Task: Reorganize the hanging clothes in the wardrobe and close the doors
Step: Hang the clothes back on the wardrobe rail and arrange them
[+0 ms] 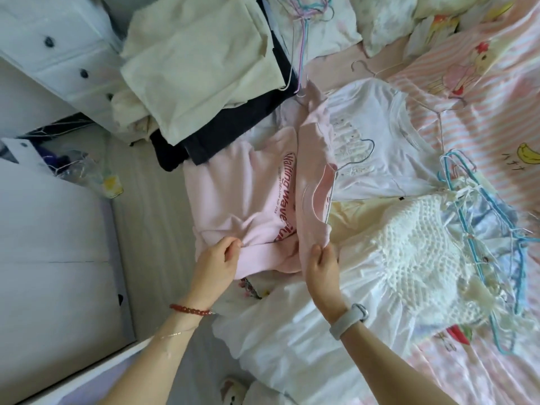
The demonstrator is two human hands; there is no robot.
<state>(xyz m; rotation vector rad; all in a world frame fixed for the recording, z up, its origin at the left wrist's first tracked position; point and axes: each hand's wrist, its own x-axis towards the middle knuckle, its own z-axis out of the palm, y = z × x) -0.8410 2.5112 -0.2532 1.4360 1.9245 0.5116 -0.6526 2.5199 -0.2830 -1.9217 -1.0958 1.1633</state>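
**Pink Printed T-Shirt Held at Two Points on the Bed**

The pale pink cotton T-shirt with dark red lettering (pixel 263 182) lies across the bed, partly folded over itself, collar toward the right. A thin wire hanger (pixel 328 206) sits inside the collar opening.

Left hand (pixel 217 263): fingers curled, thumb and fingertips pinching a gathered fold at the hem edge of the shirt. A red bead bracelet (pixel 190 309) circles this wrist.

Right hand (pixel 321 263): fingers closed on the folded shoulder section of the same shirt, just below the collar. A light grey wristband (pixel 349 320) is worn on this wrist.

Surrounding items:
- A white short-sleeved T-shirt (pixel 377 141) lies just beyond the pink one — a blue-tipped hanger hook rests on it.
- A white knitted crochet garment (pixel 409 247) lies to the right, touching a cluster of light blue wire hangers (pixel 479 229).
- Cream fabric trousers (pixel 201 59) and a dark navy garment (pixel 210 135) are stacked at the top left.
- A pink striped bedsheet with cartoon prints (pixel 482 97) covers the bed.
- A white drawer unit with dark knobs (pixel 52 39) stands at the far left.
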